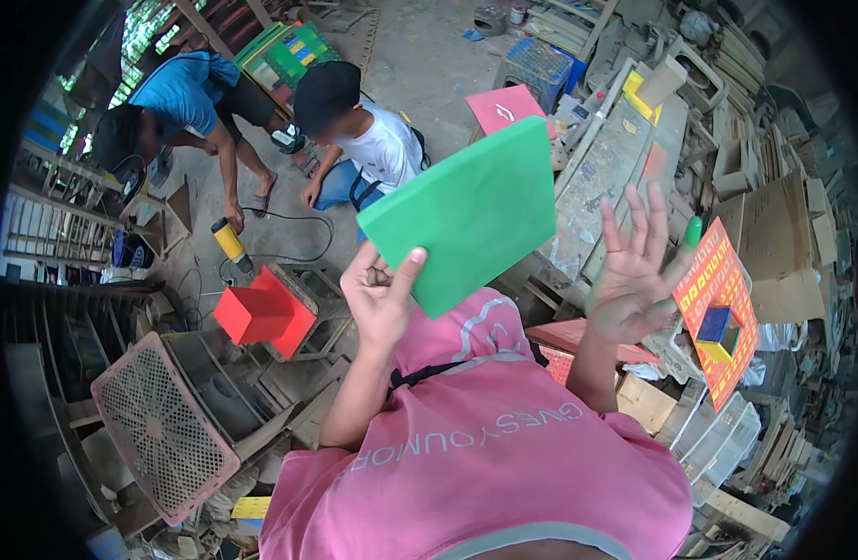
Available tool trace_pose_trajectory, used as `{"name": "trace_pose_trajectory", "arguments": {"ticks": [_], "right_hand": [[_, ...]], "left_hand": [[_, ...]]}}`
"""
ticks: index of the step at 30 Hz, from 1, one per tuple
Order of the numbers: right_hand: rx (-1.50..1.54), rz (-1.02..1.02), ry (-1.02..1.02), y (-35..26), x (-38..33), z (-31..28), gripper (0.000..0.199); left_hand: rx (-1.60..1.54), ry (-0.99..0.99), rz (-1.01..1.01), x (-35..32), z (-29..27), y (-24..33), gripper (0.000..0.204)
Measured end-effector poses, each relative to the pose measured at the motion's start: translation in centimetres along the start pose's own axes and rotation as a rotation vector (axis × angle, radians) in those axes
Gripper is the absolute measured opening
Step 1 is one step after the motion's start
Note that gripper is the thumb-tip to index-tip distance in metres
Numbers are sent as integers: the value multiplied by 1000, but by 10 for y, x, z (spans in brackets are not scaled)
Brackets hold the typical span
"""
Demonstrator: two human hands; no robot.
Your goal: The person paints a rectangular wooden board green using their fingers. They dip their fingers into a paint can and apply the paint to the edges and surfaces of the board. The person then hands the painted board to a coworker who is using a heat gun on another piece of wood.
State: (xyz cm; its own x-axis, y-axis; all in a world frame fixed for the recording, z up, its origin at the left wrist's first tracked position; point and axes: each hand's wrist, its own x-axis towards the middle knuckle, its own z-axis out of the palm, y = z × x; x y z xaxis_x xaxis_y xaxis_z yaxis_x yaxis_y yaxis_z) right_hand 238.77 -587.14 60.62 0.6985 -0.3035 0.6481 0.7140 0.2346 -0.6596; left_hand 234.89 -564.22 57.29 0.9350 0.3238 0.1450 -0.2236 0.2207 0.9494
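Observation:
Pinched at its lower left edge by the thumb and fingers of my left hand [380,297], a flat green square board [471,215] is held up tilted before my chest. My right hand [634,285] is raised to the right of the board, apart from it, with the fingers spread and nothing in them. One of its fingertips carries green paint. Right of that hand stands a red sheet with yellow markings [733,280], with a small blue and yellow box [716,331] against it.
A person in blue [181,93] bends over at the far left, holding a yellow corded power tool [229,241]. Another person in white [387,154] crouches ahead. Nearer are a red box [250,315] and a pink plastic crate [158,429]. A long workbench [625,140] and scrap wood line the right.

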Motion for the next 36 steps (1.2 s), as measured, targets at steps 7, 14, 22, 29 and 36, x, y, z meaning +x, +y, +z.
{"name": "trace_pose_trajectory", "arguments": {"ticks": [7, 14, 22, 29, 36], "right_hand": [[29, -352, 64, 44, -48, 72, 90], [-167, -427, 291, 78, 5, 41, 81], [-655, -159, 574, 117, 11, -126, 62], [-854, 238, 606, 60, -112, -212, 51], [-939, 545, 617, 43, -220, -216, 47]], "left_hand": [[436, 3, 266, -15, 32, 9, 20], [497, -74, 421, -18, 64, -13, 21], [-107, -96, -441, -12, 99, -113, 16], [-460, -2, -1032, -32, 78, -333, 26], [-551, 75, -1081, -31, 106, -424, 32]]}}
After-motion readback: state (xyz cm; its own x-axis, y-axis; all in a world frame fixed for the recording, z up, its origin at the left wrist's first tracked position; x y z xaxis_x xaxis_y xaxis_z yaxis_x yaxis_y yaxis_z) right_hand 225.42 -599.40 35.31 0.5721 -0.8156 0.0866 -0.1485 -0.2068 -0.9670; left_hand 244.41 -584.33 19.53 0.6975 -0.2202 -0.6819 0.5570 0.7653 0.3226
